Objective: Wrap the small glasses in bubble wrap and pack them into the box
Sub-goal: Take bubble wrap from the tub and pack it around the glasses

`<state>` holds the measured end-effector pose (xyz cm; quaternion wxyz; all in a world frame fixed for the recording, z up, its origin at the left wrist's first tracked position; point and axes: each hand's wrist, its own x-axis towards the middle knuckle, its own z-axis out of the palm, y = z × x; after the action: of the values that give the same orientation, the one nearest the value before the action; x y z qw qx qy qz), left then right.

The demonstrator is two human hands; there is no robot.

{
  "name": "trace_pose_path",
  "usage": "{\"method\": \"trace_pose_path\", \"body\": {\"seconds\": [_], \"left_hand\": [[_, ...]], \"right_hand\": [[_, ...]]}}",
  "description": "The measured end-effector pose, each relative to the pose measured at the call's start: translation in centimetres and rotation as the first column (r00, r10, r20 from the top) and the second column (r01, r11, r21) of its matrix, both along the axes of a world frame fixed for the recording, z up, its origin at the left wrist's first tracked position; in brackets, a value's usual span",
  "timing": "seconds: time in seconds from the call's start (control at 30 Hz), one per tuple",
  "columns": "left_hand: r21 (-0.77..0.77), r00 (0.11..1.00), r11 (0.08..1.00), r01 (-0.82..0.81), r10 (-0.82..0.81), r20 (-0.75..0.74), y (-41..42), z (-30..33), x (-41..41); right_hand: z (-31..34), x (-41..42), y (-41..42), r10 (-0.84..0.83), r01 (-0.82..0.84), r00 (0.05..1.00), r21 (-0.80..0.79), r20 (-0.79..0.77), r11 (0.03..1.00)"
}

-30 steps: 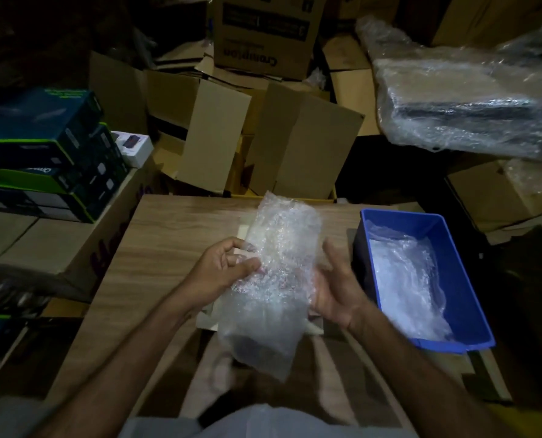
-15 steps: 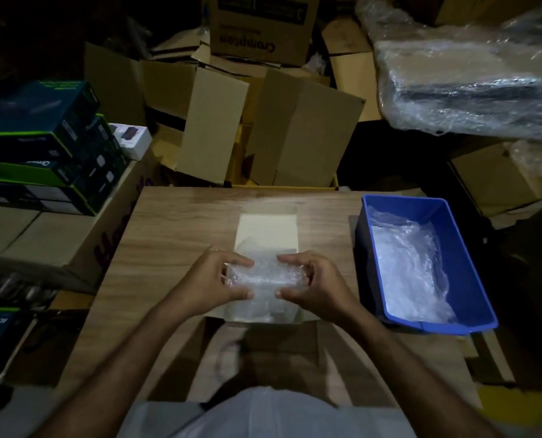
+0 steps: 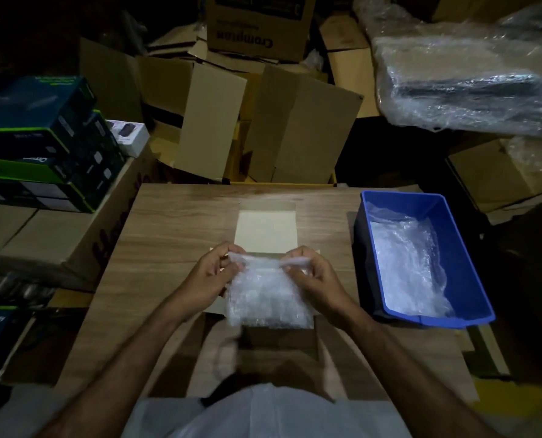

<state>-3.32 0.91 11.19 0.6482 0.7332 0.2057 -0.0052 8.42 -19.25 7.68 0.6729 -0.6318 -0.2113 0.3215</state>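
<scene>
Now the fingers [image 3: 231, 259] of the left hand [image 3: 209, 279] and those of the right hand [image 3: 314, 281] pinch the twisted top corners of the bubble wrap bundle [image 3: 268, 295], one hand at each end. A second ago the wrap stood tall and loose between the hands; half a second ago it was pressed into a compact roll, and now it hangs from its upper edge, low over the open box [image 3: 266, 230] on the worktop [image 3: 174, 222]. Any glass inside is hidden by the wrap. That suggests the wrapping is nearly closed and the bundle is about ready to go down into the box. To the right, a blue bin [image 3: 465, 254] holds more bubble wrap, well apart from the hands.
</scene>
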Motion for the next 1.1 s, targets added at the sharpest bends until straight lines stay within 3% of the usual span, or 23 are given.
{"method": "trace_pose_path", "body": {"seconds": [0.1,0.23,0.4,0.57,0.63,0.7,0.8,0.9,1.03,1.1], "left_hand": [[-0.033,0.999,0.999,-0.013,0.012,-0.043,0.4,-0.7,-0.2],[-0.313,1.0,0.949,-0.023,0.021,-0.011,1.0,-1.0,-0.9],[-0.161,0.998,0.986,-0.038,0.046,0.049,0.6,-1.4,-0.6],[0.053,0.993,0.993,0.11,-0.111,0.03,0.9,-2.7,-0.1],[-0.041,0.992,0.991,0.126,-0.127,-0.021,1.3,-3.1,-0.2],[-0.26,0.981,0.957,0.128,-0.16,-0.107,1.7,-3.2,-0.4],[-0.443,0.979,0.896,0.035,-0.119,-0.163,2.3,-4.0,-0.5],[-0.348,0.981,0.936,0.054,-0.114,-0.156,2.6,-4.8,0.0],[-0.05,0.962,0.982,0.183,-0.189,-0.196,3.3,-5.3,1.1],[0.044,0.948,0.965,0.259,-0.245,-0.201,3.9,-6.1,1.7]], "right_hand": [[-0.7,-0.1,-0.2,0.01,-0.011,0.995,-0.016,-0.095,1.0],[-0.6,-0.2,-0.3,-0.013,-0.007,0.978,-0.094,-0.207,0.996],[-1.0,-0.2,-0.2,-0.061,0.04,0.99,-0.163,-0.129,0.986],[-1.3,0.2,0.0,0.039,-0.038,0.999,-0.102,0.001,0.994],[-1.6,0.1,0.3,-0.025,0.019,0.999,-0.128,-0.041,0.992],[-1.8,0.0,0.6,-0.057,0.04,0.993,-0.153,-0.106,0.987],[-2.1,0.0,0.7,-0.068,0.041,0.987,-0.179,-0.148,0.983],[-2.9,0.0,0.6,-0.088,0.054,0.981,-0.192,-0.173,0.98],[-4.0,-0.8,0.8,-0.001,0.018,0.998,-0.244,0.068,0.97],[-4.8,-1.4,1.1,-0.044,0.069,0.993,-0.238,0.107,0.969]]}}
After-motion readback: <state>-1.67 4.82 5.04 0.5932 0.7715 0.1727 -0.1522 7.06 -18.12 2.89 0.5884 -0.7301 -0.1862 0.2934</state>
